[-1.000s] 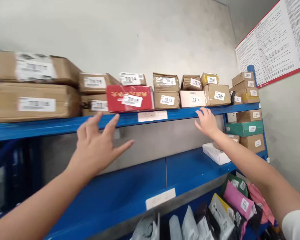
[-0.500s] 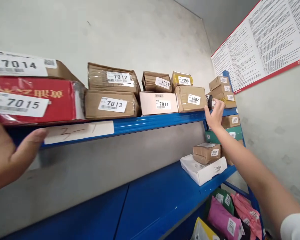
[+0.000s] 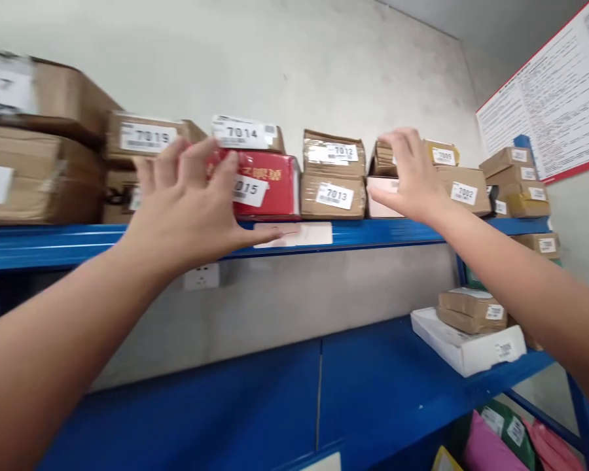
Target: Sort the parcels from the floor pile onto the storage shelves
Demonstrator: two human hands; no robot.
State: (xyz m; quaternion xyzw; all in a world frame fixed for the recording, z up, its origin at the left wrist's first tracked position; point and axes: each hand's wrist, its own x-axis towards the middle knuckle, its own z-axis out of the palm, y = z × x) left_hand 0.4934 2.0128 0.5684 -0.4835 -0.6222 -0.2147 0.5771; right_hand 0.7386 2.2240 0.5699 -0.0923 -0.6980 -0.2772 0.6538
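Observation:
Labelled boxes line the upper blue shelf (image 3: pixel 397 229). My left hand (image 3: pixel 186 196) has its fingers spread in front of the red box (image 3: pixel 275 173) marked 7015 and partly covers it; whether it touches the box I cannot tell. My right hand (image 3: pixel 410 176) is raised with thumb and fingers apart before the pale pink box (image 3: pixel 377 207) and the brown box above it, hiding much of both. Between the hands are two stacked brown boxes, 7012 (image 3: pixel 314 167) and 7013 (image 3: pixel 309 204). Box 7014 (image 3: pixel 245 134) lies on the red one.
More cartons (image 3: pixel 34 170) stand at the left. On the lower blue shelf (image 3: pixel 373 386) a brown parcel (image 3: pixel 464 311) rests on a flat white box (image 3: pixel 464 350). Bagged parcels (image 3: pixel 491 438) lie below at the right. A printed notice (image 3: pixel 554 91) hangs on the wall.
The view has swung left, showing more cartons there. My right hand has left the dark item beside box 7002 and moved left to the pink box. My left hand is now fully in view.

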